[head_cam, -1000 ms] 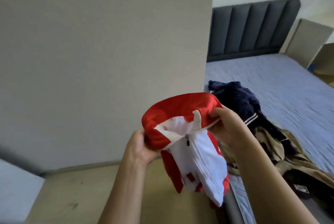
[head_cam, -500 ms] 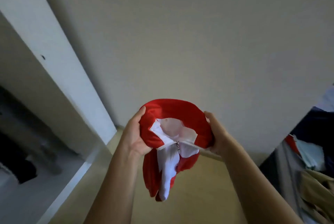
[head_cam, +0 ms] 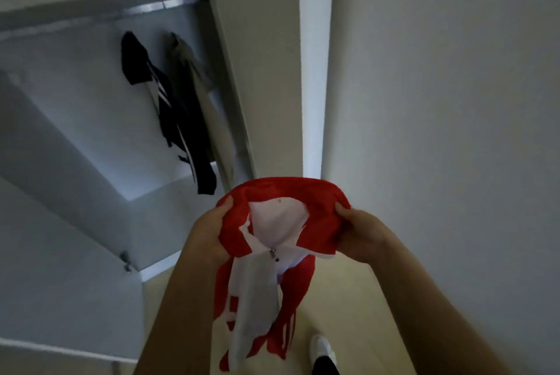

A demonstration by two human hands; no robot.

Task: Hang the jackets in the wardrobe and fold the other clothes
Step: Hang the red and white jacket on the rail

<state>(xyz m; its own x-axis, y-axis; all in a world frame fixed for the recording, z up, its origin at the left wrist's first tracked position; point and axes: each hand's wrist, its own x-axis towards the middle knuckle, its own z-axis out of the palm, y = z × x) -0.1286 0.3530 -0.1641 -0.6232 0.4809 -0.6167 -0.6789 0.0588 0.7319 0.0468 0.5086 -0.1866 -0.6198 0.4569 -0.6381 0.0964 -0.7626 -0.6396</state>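
Both hands hold the red and white jacket (head_cam: 272, 223) by its collar, left hand (head_cam: 209, 229) and right hand (head_cam: 360, 238) gripping each side. The jacket hangs straight down. The wardrobe (head_cam: 91, 102) is up and to the left, nearer the left hand.

Red fabric jacket (head_cam: 288, 193) with white lining, black hanging jacket (head_cam: 168, 115) with white stripes, perhaps grey-beige hanging garment (head_cam: 194, 86), white wardrobe (head_cam: 313, 71), pale yellow floor (head_cam: 348, 299), white shoe (head_cam: 321, 346)
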